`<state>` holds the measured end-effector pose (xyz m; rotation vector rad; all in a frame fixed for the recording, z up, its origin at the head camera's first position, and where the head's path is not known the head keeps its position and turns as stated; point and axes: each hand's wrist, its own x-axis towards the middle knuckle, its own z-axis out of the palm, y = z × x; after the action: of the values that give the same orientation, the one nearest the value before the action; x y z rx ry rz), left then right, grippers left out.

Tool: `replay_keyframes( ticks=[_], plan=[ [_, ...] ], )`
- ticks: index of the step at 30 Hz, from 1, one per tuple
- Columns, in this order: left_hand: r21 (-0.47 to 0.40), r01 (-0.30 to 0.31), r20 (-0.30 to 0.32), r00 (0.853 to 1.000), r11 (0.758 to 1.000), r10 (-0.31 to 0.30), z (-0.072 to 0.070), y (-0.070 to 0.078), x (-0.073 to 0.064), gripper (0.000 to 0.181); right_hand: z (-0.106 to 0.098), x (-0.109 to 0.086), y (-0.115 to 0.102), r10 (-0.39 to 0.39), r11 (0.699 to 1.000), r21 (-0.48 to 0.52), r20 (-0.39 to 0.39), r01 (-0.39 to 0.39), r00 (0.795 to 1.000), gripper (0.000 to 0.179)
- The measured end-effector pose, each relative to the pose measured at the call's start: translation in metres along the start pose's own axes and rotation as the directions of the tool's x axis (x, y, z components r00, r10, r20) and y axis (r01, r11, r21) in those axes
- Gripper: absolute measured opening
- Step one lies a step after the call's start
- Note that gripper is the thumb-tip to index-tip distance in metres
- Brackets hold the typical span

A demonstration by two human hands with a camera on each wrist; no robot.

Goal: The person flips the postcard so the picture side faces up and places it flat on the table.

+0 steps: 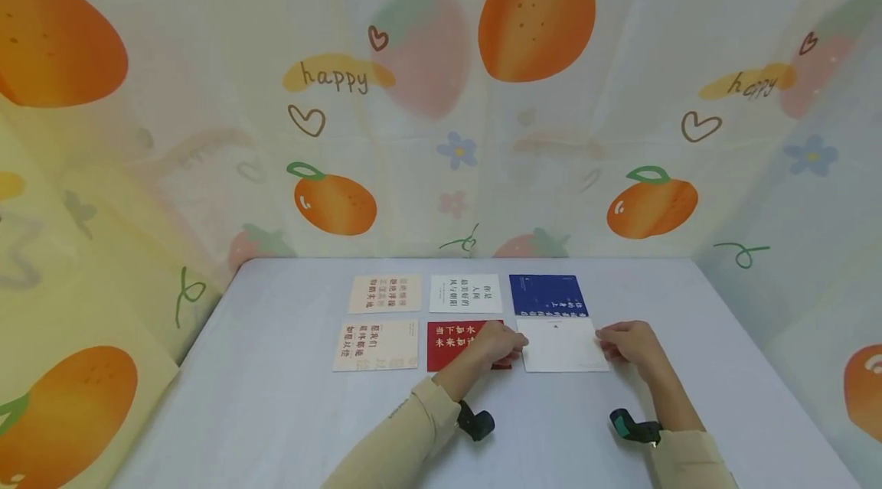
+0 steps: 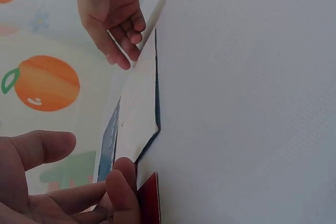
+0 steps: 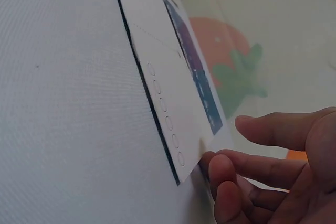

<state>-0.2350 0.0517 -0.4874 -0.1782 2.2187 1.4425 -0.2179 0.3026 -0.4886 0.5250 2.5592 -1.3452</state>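
A white postcard lies in the front right place of two rows of cards, showing a plain face with faint print. My left hand is at its left edge, above the right part of a red card. At the opposite edge is my right hand. In the right wrist view a row of small ovals runs along the postcard, and my right fingertips are at its corner. Both thumbs stand apart from the fingers, and neither hand pinches the card.
Behind the postcard lies a dark blue card with white writing. A white card and two cream cards, one at the back and one in front, lie further left. A fruit-print cloth hangs behind the white table.
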Motion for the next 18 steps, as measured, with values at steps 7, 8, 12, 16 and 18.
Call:
replay_keyframes(
  ticks=[7, 8, 12, 16, 18],
  plan=[
    [0.001, 0.032, 0.007, 0.999, 0.999, -0.032, -0.0017, 0.0015, 0.0023, 0.018, 0.0014, 0.0045, 0.0017, 0.015, 1.0, -0.004, -0.005, -0.015, 1.0, 0.034],
    [0.002, 0.038, 0.007, 0.999, 0.999, -0.038, -0.0017, 0.0017, 0.0026, 0.019, 0.0014, 0.0048, 0.0017, 0.013, 1.0, -0.005, -0.005, -0.013, 1.0, 0.033],
    [0.007, 0.038, 0.007, 0.999, 0.999, -0.038, -0.0016, 0.0017, 0.0029, 0.018, 0.0014, 0.0053, 0.0023, 0.004, 1.0, 0.005, 0.0, -0.004, 1.0, 0.031],
    [-0.01, 0.017, 0.016, 1.0, 1.0, -0.017, -0.0015, -0.0007, 0.0027, 0.018, 0.0017, 0.0043, 0.0032, 0.008, 1.0, 0.024, 0.008, -0.008, 1.0, 0.03],
    [-0.016, 0.002, 0.025, 1.0, 1.0, -0.001, -0.0014, -0.002, 0.0028, 0.019, 0.0019, 0.0036, 0.0035, 0.014, 0.999, 0.03, 0.006, -0.014, 1.0, 0.03]
  ],
)
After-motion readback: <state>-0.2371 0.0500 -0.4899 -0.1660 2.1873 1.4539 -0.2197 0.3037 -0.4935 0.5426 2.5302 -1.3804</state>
